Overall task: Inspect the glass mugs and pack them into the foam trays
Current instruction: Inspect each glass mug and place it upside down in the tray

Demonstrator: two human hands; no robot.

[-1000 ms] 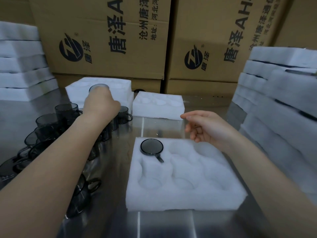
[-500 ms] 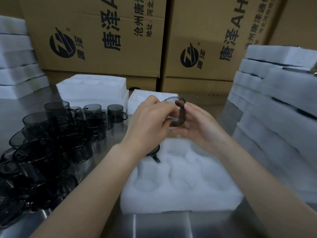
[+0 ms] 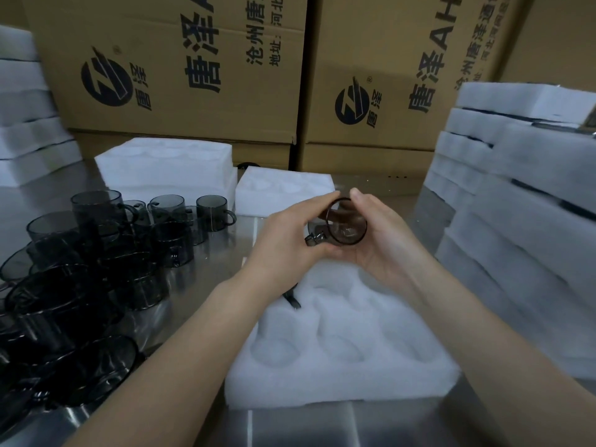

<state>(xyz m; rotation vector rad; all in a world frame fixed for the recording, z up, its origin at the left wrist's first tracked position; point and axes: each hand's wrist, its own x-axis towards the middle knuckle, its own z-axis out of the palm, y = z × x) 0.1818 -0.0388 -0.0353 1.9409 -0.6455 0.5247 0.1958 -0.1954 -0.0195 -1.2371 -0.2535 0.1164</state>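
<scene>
A smoky glass mug (image 3: 346,225) is held on its side above the table, its open mouth facing me. My left hand (image 3: 287,240) grips it from the left, fingers curled round the handle side. From the right, my right hand (image 3: 383,240) cups it, thumb on the rim. Below lies a white foam tray (image 3: 342,343) with several round pockets. One mug sits in its far left pocket, mostly hidden by my left wrist; only its handle (image 3: 292,300) shows. Several more smoky mugs (image 3: 106,253) crowd the table's left side.
Foam trays are stacked on the right (image 3: 516,204) and far left (image 3: 25,124). Two more foam trays (image 3: 167,166) (image 3: 283,188) lie at the back of the steel table. Large cardboard boxes (image 3: 193,75) form a wall behind.
My left hand took a mug from the cluster at the left and brought it to the middle. Both hands now hold it, turned so its mouth faces me.
</scene>
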